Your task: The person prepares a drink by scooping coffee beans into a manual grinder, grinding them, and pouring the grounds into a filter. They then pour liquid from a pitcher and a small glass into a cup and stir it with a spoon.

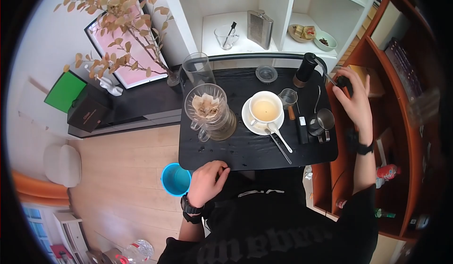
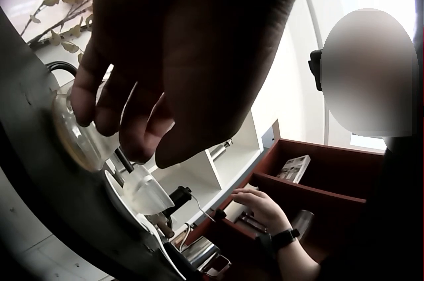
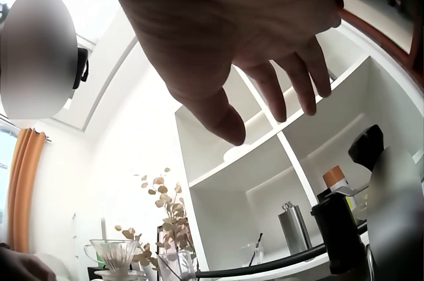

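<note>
In the head view, my left hand (image 1: 207,181) is at the near edge of the black table (image 1: 207,155), its fingers loosely bent and holding nothing. My right hand (image 1: 355,101) is off the table's right side, fingers extended, by the crank knob of a black hand grinder (image 1: 306,70). The right wrist view has those fingers (image 3: 268,92) apart from the knob (image 3: 366,147). A glass dripper (image 1: 192,104) with a used paper filter (image 1: 207,104) sits on a glass server (image 1: 226,126). Beside it, a white cup (image 1: 265,107) of pale liquid stands on a saucer (image 1: 247,122).
A white spoon (image 1: 283,140) and a metal stirrer (image 1: 279,147) rest at the saucer. Nearby are a small glass pitcher (image 1: 288,96), a black scoop-like stick (image 1: 302,131) and a steel jug (image 1: 323,120). A clear glass (image 1: 198,66) stands behind the dripper; a blue bucket (image 1: 175,179) is on the floor.
</note>
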The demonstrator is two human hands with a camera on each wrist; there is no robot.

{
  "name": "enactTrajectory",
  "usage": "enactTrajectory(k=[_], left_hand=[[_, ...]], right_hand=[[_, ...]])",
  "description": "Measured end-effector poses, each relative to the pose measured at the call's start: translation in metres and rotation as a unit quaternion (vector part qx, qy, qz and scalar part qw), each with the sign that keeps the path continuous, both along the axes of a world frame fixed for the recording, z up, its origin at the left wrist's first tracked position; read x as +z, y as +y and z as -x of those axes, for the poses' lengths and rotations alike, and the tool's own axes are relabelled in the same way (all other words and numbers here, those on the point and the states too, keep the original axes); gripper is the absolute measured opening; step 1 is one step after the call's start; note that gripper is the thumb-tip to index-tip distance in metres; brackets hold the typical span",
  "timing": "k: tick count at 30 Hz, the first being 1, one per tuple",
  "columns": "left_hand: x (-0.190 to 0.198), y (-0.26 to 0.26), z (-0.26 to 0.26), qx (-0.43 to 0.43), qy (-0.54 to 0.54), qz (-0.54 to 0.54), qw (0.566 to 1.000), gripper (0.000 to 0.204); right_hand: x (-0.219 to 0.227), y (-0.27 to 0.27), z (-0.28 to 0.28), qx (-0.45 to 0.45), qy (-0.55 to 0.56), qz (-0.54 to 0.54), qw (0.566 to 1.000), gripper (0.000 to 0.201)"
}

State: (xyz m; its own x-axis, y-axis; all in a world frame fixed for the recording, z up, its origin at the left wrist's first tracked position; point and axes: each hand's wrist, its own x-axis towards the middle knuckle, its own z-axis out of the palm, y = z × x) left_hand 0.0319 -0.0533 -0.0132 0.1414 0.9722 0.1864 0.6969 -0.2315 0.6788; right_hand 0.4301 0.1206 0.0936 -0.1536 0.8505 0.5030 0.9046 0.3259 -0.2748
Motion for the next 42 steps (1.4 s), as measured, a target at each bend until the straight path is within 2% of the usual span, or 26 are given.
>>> enactTrajectory(k=[2,6,9,15,21,27,31,34,37,38,40,42], left_hand=[[-0.005,-0.001,-0.001,-0.01,0.008,-0.007,1.0,0.009],[-0.004,-0.006,-0.007,-0.011,0.0,-0.001,1.0,0.01],[-0.007,-0.011,-0.008,-0.016,-0.003,-0.003,1.0,0.011],[-0.014,-0.017,-0.006,-0.007,-0.003,0.006,1.0,0.012],[-0.013,-0.018,-0.005,-0.008,0.001,0.022,1.0,0.014],[-0.011,-0.02,-0.007,-0.011,-0.002,0.023,1.0,0.013],[-0.016,-0.02,-0.007,-0.023,0.0,0.019,1.0,0.014],[-0.012,-0.021,-0.007,-0.035,-0.021,0.038,0.998,0.015],[-0.001,-0.021,-0.011,-0.039,-0.06,0.101,0.992,0.017],[-0.001,-0.02,-0.013,-0.044,-0.081,0.098,0.991,0.018],[-0.001,-0.019,-0.018,-0.052,-0.122,0.092,0.987,0.022],[0.0,-0.015,-0.021,-0.071,-0.14,0.072,0.985,0.031]], right_hand=[[0.007,0.025,0.006,0.027,-0.032,0.05,0.998,0.043],[0.003,0.08,0.021,0.032,-0.153,0.065,0.985,0.061],[0.004,0.112,0.036,-0.025,-0.205,0.154,0.966,0.071],[-0.037,0.165,0.034,-0.054,-0.169,0.238,0.955,0.08],[-0.036,0.164,0.039,-0.072,-0.149,0.255,0.953,0.065],[-0.033,0.157,0.019,-0.017,-0.05,0.163,0.985,0.052],[0.014,0.123,0.029,0.005,0.028,0.137,0.99,0.049],[0.047,0.085,0.035,0.044,0.032,0.061,0.997,0.048],[0.068,0.049,0.032,0.113,0.065,0.015,0.991,0.045],[0.082,0.027,0.039,0.105,0.147,0.107,0.978,0.045],[0.088,0.003,0.034,0.162,0.189,0.127,0.96,0.045],[0.097,-0.031,0.044,0.182,0.242,0.171,0.938,0.046]])
